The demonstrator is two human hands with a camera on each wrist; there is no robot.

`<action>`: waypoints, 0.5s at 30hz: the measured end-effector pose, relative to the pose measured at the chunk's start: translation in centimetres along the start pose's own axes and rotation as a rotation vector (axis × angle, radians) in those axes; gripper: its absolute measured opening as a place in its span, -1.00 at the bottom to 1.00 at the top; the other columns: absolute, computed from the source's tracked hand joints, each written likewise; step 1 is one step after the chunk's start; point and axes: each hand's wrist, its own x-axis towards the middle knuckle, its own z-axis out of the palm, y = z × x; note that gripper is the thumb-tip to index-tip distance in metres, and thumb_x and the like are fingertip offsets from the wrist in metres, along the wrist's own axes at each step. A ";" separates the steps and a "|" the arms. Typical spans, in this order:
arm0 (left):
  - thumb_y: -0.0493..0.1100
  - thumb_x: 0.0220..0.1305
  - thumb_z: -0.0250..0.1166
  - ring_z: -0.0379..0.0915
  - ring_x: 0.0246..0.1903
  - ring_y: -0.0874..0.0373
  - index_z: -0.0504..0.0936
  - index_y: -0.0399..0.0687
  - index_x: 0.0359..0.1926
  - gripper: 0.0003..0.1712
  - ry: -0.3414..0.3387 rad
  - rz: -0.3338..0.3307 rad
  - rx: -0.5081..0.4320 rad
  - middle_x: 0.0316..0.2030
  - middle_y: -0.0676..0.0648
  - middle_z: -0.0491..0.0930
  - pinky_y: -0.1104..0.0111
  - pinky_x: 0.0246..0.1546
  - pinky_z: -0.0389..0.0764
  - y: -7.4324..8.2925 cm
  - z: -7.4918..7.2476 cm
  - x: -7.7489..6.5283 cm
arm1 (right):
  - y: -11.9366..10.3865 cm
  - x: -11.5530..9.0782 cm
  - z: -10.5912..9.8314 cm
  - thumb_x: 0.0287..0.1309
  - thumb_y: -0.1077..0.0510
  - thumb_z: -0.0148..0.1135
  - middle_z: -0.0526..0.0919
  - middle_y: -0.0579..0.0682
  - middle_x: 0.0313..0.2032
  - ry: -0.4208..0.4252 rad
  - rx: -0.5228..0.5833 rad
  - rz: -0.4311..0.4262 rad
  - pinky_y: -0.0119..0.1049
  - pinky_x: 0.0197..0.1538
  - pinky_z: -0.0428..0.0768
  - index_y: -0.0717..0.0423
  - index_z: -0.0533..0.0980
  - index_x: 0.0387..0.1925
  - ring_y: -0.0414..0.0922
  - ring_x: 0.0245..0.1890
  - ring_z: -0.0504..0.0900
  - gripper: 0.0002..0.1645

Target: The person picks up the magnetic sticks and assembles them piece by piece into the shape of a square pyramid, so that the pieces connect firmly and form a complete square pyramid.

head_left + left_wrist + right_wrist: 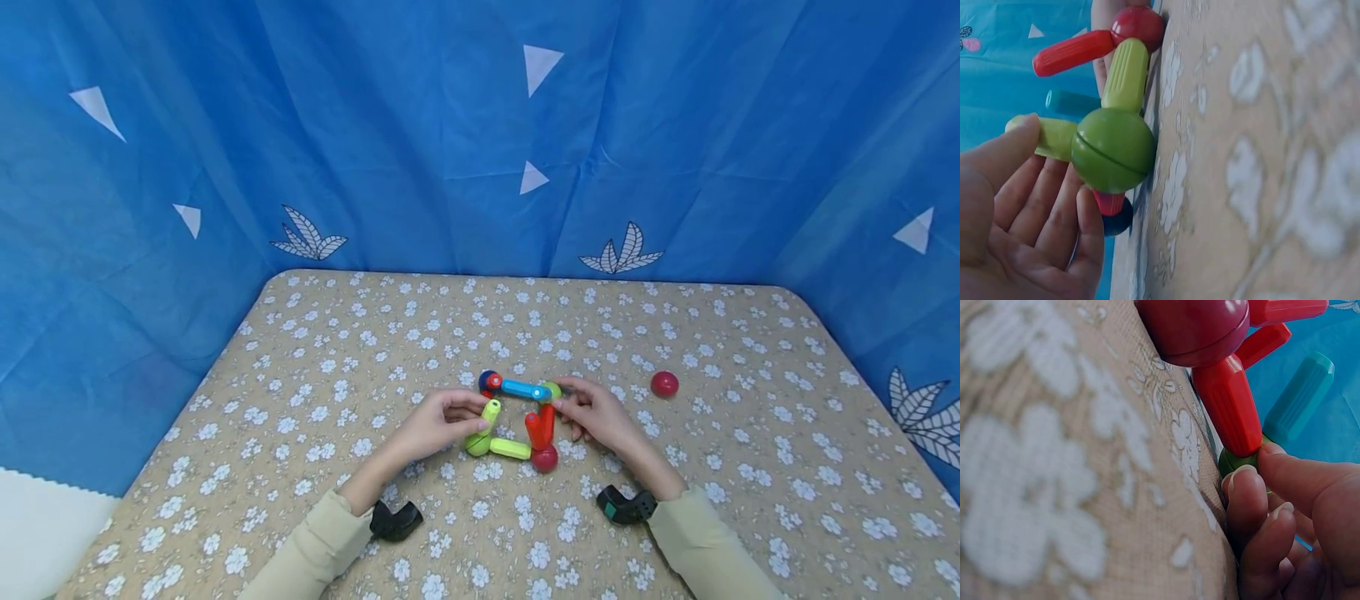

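On the table lies a frame of magnetic rods and balls. My left hand [441, 427] pinches an upright yellow-green rod [1055, 139] standing on the front left green ball [1113, 150]. My right hand [1316, 506] holds the back right green ball [552, 391] between thumb and fingers. Along the sides run a blue rod [522, 388], a red rod [1227, 403] and a flat yellow-green rod [511, 448]. The other corners are a dark blue ball [487, 380] and a red ball [544, 458]. Another red rod [1072, 53] rises from the red ball, and a teal rod [1300, 397] from the right-held ball.
A loose red ball [664, 384] sits on the table to the right of the frame. The flowered tablecloth [315, 500] reaches back to a blue curtain [450, 150]. A black wrist device [626, 505] is at the right cuff, another [395, 522] at the left.
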 end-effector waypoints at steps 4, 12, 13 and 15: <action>-0.29 0.14 0.34 0.55 -0.23 0.11 0.60 -0.30 -0.06 -0.68 0.023 0.006 0.040 -0.19 -0.10 0.61 0.36 -0.17 0.55 0.1 0.3 0.0 | -0.1 -0.2 0.0 0.25 0.21 0.17 0.50 0.06 -0.54 0.012 -0.012 0.005 -0.42 -0.70 0.38 0.17 0.41 0.16 -0.12 -0.71 0.45 -0.55; -0.25 0.15 0.35 0.56 -0.25 0.11 0.61 -0.30 -0.09 -0.70 0.054 0.022 0.056 -0.21 -0.10 0.61 0.35 -0.21 0.57 0.3 0.4 -0.2 | 0.1 -0.2 -0.3 0.27 0.17 0.16 0.51 0.08 -0.51 0.043 0.033 -0.013 -0.38 -0.66 0.42 0.18 0.36 0.20 -0.10 -0.68 0.48 -0.51; -0.26 0.15 0.35 0.57 -0.25 0.11 0.62 -0.30 -0.10 -0.70 0.054 0.020 0.051 -0.21 -0.11 0.61 0.35 -0.21 0.57 0.2 0.3 -0.3 | 0.1 -0.3 -0.3 0.27 0.16 0.16 0.51 0.09 -0.50 0.047 0.052 -0.014 -0.37 -0.65 0.44 0.20 0.35 0.19 -0.09 -0.67 0.49 -0.51; -0.25 0.14 0.35 0.57 -0.26 0.12 0.62 -0.30 -0.10 -0.70 0.055 0.016 0.050 -0.23 -0.10 0.62 0.36 -0.23 0.58 0.1 0.3 -0.4 | 0.0 -0.3 -0.5 0.28 0.16 0.14 0.52 0.11 -0.46 0.056 0.093 -0.007 -0.35 -0.61 0.48 0.21 0.34 0.18 -0.07 -0.63 0.51 -0.52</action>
